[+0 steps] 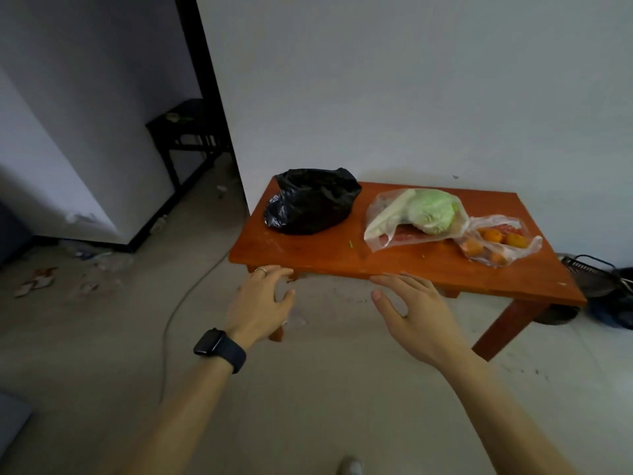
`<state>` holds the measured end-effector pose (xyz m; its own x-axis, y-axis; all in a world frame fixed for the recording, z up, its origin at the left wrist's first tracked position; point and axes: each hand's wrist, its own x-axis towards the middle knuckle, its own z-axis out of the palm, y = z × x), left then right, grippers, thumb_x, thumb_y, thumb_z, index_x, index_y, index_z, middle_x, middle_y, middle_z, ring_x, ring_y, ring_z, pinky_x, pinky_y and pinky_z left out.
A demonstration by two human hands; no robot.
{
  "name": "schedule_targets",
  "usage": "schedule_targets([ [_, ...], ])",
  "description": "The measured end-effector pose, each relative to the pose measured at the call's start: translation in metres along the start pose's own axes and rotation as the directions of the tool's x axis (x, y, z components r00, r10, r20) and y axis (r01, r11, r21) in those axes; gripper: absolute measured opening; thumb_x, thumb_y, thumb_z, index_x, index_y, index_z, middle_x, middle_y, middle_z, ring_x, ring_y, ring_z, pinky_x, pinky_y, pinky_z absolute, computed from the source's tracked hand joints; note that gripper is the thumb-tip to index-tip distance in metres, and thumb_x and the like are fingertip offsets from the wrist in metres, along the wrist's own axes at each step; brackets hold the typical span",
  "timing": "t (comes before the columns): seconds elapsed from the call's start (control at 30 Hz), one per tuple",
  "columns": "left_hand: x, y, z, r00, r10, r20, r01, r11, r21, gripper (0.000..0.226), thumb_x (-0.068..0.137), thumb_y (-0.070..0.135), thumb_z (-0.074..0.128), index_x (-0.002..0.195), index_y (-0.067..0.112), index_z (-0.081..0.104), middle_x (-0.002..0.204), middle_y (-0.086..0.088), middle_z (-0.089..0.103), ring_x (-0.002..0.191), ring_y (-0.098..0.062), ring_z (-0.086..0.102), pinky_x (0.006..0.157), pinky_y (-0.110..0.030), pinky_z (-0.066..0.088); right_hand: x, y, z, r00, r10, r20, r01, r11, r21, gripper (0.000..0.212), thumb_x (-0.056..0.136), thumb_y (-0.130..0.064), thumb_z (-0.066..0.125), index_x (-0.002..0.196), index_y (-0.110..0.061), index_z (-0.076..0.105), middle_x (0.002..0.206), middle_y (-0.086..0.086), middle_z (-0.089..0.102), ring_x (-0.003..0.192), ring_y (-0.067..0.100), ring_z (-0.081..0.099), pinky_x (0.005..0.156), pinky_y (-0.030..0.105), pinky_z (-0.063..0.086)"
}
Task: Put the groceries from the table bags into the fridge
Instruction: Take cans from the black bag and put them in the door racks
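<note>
A low wooden table (394,265) stands against the far wall, and three bags lie on it. The black bag (311,202) sits at the left end, closed over, so its contents cannot be told. In the middle there is a clear bag (387,231) with a cabbage (433,209) inside, and its mouth opens toward the near left. At the right end, a smaller clear bag (503,245), touching the middle one, holds several oranges (493,236). The fridge is not in view.

Both hands hang in the air just in front of the near edge of the table. The left hand (262,299), with a watch (219,349) on the wrist, is open with the fingers loosely curved and holds nothing. The right hand (414,308) is also open, fingers spread, and empty. It seems the person is about to reach for a bag.

Some things could go wrong from here. The clear bags are thin and open, so if one is lifted from the bottom or from only one side, the oranges may roll out to the floor. The cabbage looks heavy, and it may slide out of the bag's mouth. The black bag may sag, because its weight is unknown.
</note>
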<state>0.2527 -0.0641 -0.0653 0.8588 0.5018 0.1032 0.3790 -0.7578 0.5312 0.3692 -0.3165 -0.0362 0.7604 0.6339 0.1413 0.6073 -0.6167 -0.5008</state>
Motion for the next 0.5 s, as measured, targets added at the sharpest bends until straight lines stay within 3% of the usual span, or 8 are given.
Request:
schedule_targets([
  [0.23,0.128,-0.03,0.007,1.0,0.009,-0.025,-0.01,1.0,-0.028,0.041,0.094,0.04,0.059,0.135,0.035,0.053,0.14,0.008,0.048,0.131,-0.013,0.044,0.103,-0.033,0.044,0.131,0.016,0.032,0.998,-0.041,-0.051,0.044,0.997,0.07,0.038,0.1,-0.046,0.047,0.133,-0.035,0.06,0.137,-0.015,0.058,0.137,0.015,0.042,0.108,0.029,0.035],
  [0.37,0.204,-0.041,0.003,1.0,-0.008,-0.02,0.007,0.999,-0.051,0.041,0.095,0.042,0.057,0.135,0.036,0.051,0.14,0.011,0.047,0.127,-0.01,0.046,0.098,-0.032,0.049,0.214,0.025,0.039,0.998,-0.053,-0.041,0.057,0.993,0.101,0.036,0.101,-0.046,0.046,0.132,-0.035,0.061,0.134,-0.014,0.061,0.132,0.013,0.048,0.11,0.038,0.04],
  [0.5,0.273,-0.054,0.002,1.0,-0.013,-0.025,0.012,0.998,-0.064,0.04,0.096,0.04,0.056,0.135,0.035,0.051,0.14,0.01,0.047,0.127,-0.01,0.046,0.098,-0.028,0.047,0.292,0.032,0.049,0.999,-0.045,-0.022,0.047,0.994,0.096,0.034,0.101,-0.043,0.049,0.132,-0.034,0.061,0.131,-0.016,0.061,0.129,0.012,0.048,0.098,0.024,0.034],
])
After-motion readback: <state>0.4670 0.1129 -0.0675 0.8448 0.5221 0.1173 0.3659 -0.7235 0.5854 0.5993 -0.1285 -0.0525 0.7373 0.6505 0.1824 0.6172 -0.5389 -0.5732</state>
